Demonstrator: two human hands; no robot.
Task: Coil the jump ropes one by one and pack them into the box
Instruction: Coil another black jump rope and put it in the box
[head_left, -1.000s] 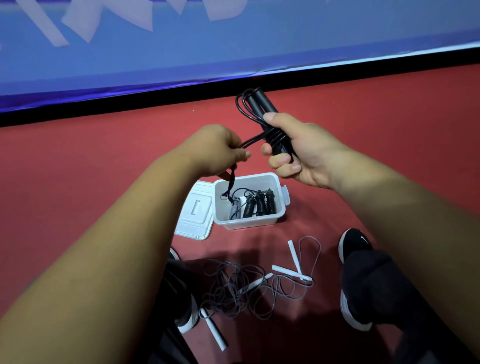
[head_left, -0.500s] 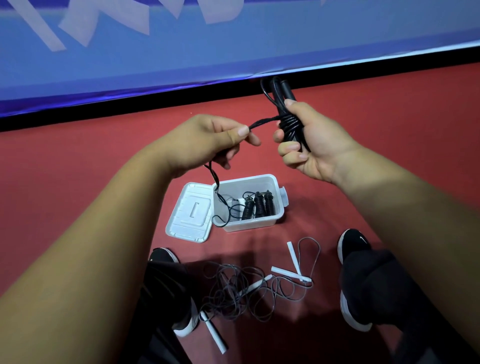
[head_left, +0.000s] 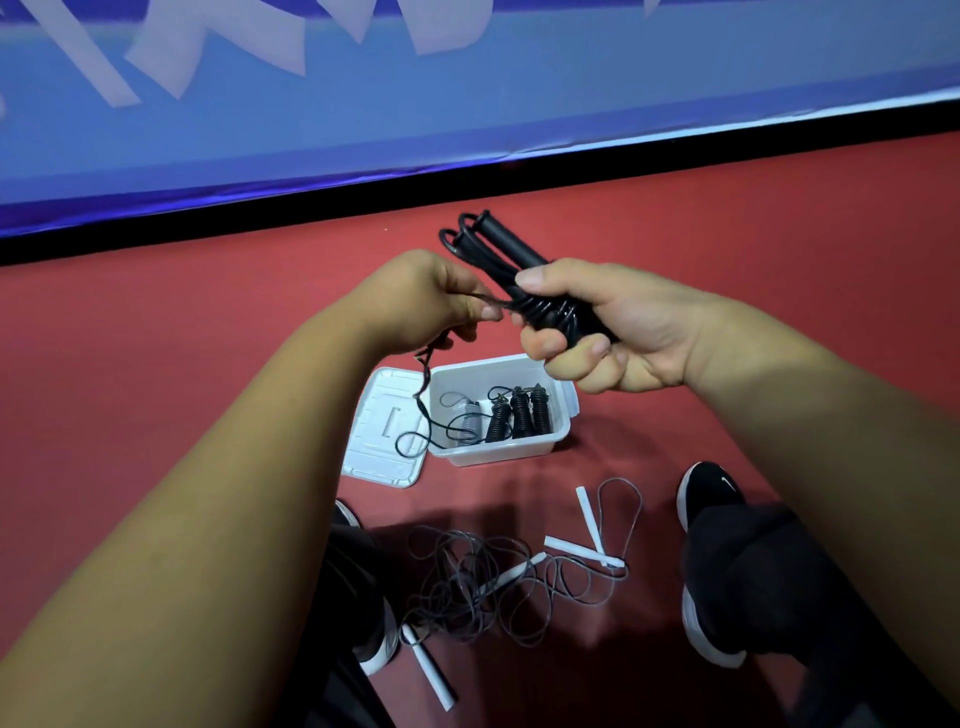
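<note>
- Right hand (head_left: 618, 332): fingers and thumb curled round a black jump rope bundle (head_left: 501, 254) of two cylindrical handles with black cord wound about their middle.
- Bundle axis: the long axis runs from the grip up and leftward, away from the person; the handle ends and cord loops point at the blue banner (head_left: 467, 104).
- Left hand (head_left: 426, 301): thumb and fingertips pinch the loose cord tail (head_left: 423, 410) just beside the bundle; the tail hangs down, looping in front of the box's left rim.
- White rectangular plastic box (head_left: 498, 454): on the red floor (head_left: 156, 338) below the hands, holding three coiled black ropes (head_left: 519, 415) side by side; its white lid (head_left: 379, 467) lies alongside.
- Tangled grey ropes with white handles (head_left: 483, 587): nearer the person, between two black shoes.
</note>
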